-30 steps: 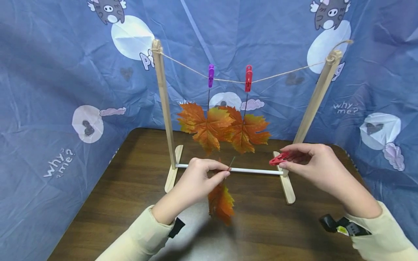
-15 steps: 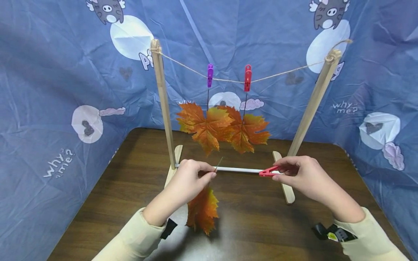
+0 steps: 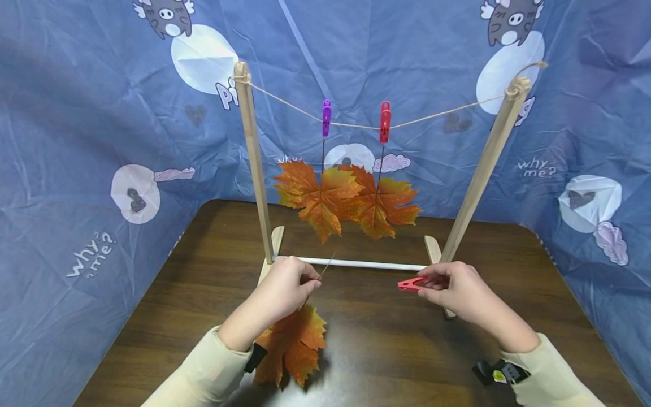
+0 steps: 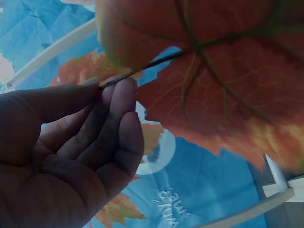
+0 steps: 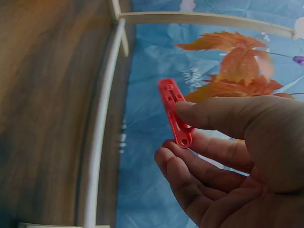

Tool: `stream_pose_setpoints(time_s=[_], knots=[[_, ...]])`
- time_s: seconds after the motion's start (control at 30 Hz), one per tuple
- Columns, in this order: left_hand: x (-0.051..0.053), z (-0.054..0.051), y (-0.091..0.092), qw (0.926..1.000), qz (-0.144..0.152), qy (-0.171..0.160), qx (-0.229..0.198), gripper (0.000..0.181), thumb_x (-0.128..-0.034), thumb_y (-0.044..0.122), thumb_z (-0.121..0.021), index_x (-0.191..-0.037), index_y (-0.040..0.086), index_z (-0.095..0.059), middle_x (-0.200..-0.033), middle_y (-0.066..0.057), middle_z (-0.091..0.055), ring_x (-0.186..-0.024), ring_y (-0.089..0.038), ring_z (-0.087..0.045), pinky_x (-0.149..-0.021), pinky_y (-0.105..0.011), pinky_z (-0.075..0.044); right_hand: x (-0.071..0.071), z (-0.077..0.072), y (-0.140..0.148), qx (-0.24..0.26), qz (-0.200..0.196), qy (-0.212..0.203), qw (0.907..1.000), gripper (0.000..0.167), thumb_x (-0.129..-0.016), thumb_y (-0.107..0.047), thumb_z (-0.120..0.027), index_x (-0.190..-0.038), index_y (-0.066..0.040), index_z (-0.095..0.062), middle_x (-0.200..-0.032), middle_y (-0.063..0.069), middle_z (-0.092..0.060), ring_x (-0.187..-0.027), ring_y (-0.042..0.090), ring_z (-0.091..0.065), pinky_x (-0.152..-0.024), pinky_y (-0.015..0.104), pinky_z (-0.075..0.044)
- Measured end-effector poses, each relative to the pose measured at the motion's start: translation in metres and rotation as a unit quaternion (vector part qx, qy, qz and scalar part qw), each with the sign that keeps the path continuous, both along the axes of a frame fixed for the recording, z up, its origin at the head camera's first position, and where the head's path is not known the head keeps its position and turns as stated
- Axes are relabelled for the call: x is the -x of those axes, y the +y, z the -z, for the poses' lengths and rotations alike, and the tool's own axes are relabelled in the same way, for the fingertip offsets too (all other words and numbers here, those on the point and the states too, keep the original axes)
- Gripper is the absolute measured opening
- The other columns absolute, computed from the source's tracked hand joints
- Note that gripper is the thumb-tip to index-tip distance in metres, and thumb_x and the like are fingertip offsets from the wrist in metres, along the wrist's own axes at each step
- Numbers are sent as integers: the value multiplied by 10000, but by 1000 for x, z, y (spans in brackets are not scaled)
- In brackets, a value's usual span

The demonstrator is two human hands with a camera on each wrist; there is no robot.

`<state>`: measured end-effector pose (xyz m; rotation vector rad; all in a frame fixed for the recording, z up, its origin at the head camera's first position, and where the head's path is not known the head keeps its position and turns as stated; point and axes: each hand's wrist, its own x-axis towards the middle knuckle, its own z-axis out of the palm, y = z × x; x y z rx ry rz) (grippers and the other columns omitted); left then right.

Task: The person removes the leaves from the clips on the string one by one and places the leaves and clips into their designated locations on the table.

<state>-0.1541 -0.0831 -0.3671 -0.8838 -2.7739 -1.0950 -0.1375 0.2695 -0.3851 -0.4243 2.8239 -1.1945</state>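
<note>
My left hand (image 3: 282,294) pinches the thin stem of an orange artificial maple leaf (image 3: 295,347) between thumb and forefinger. The leaf hangs below that hand, and its veined side fills the upper right of the left wrist view. In my right hand (image 3: 460,291) a red clothespin (image 5: 175,111) is held between thumb and fingers, pointing left in the head view. Two more maple leaves hang from the string by a purple clothespin (image 3: 326,118) and another red clothespin (image 3: 385,122). Those leaves partly overlap, behind and above both hands.
A twine string (image 3: 437,118) sags between two wooden posts (image 3: 255,169). A white rod (image 3: 366,264) joins the posts low down, near the feet. The frame stands on a brown wooden table (image 3: 376,339), with a printed blue cloth (image 3: 427,34) behind it.
My left hand has moved left and slightly down with its leaf, which now turns its broad side to view. My right hand has come left and down, carrying the red clothespin.
</note>
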Motion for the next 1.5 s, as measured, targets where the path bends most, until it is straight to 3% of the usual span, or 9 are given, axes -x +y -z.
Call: stream_pose_setpoints(time_s=[0.3,0.6,0.9,1.13,1.33,1.5], knots=[[5,14,-8,9994,42,-98,338,96,-825,-66,-754,-758,2,-765,-708,-13,-709,-656,-79,-609,-611,-253,-500,2,21,-1,-180,113,124,9997,223,-797,-102,-877,-982,-40,-769,-833,-13,-709,-725,129,-660,-617,283,-541],[9,28,-12,9977,104,-350,574,145,-791,-87,-759,-713,35,-760,-646,39,-677,-570,-31,-518,-540,-234,-463,5,36,-4,-462,55,254,9986,187,-786,-78,-873,-938,-39,-770,-782,-52,-676,-696,106,-630,-609,284,-526],[10,41,-13,9946,-120,-628,812,178,-784,-79,-755,-668,56,-740,-589,78,-618,-549,-56,-487,-530,-253,-448,7,47,-3,-846,76,241,9961,159,-780,-74,-848,-909,-37,-763,-761,-50,-655,-697,107,-607,-621,305,-514],[11,53,-11,9943,62,-531,926,203,-719,-94,-761,-610,70,-715,-576,85,-583,-553,-71,-452,-531,-256,-432,8,53,-4,-971,132,432,9942,169,-775,-112,-874,-886,-46,-766,-763,-39,-669,-700,117,-622,-625,325,-522],[10,63,-8,9934,59,-673,927,285,-708,-121,-750,-542,76,-627,-558,117,-436,-529,-82,-360,-488,-242,-330,11,58,-5,-1088,153,370,9933,163,-777,-106,-869,-881,-41,-761,-749,-42,-658,-683,108,-609,-623,338,-515],[11,67,-5,9919,2,-778,1005,275,-723,-91,-775,-549,75,-643,-527,128,-461,-509,-80,-396,-483,-244,-369,12,63,-4,-1219,182,228,9921,157,-771,-83,-852,-877,-30,-750,-743,-23,-657,-687,134,-613,-636,359,-520]])
